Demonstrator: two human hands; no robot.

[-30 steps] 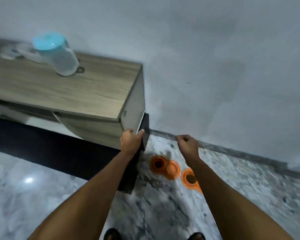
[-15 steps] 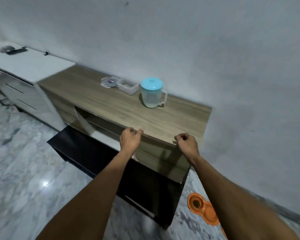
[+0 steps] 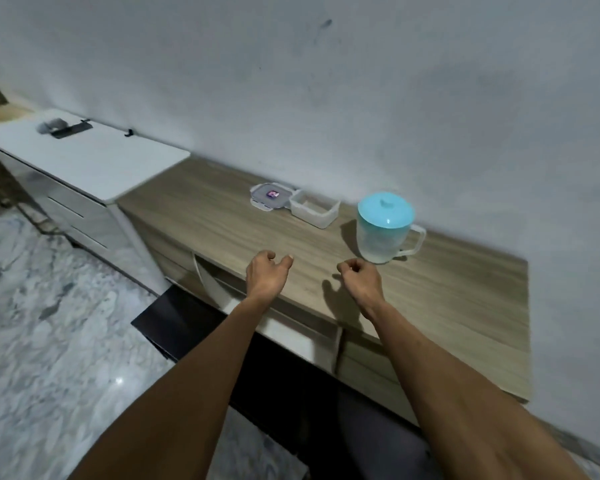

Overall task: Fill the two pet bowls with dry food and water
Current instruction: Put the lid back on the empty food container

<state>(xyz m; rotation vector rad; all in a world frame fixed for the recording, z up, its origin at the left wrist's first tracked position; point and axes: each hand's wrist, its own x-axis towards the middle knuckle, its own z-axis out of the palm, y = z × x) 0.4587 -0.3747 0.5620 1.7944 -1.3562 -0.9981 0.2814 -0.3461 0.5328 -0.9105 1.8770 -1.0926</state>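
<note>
A clear pitcher with a turquoise lid [image 3: 383, 228] stands on the wooden cabinet top [image 3: 465, 296] by the wall. Left of it sits an open clear plastic container [image 3: 314, 208], its lid [image 3: 271, 196] lying flat beside it. My left hand [image 3: 266, 274] hovers over the cabinet's front edge, fingers loosely curled around nothing. My right hand [image 3: 361, 277] hangs just in front of the pitcher, curled shut and empty. The orange pet bowls are out of view.
A white cabinet [image 3: 84, 157] with drawers adjoins the wooden one on the left, with a dark object [image 3: 66, 128] on top. A black door panel [image 3: 174, 323] stands open below the wooden top. Marble floor [image 3: 49, 341] spreads to the left.
My view has swung up from the floor and the orange bowls to the cabinet top. Both hands now reach over the wooden top, nearer the pitcher; the bowls have left the view.
</note>
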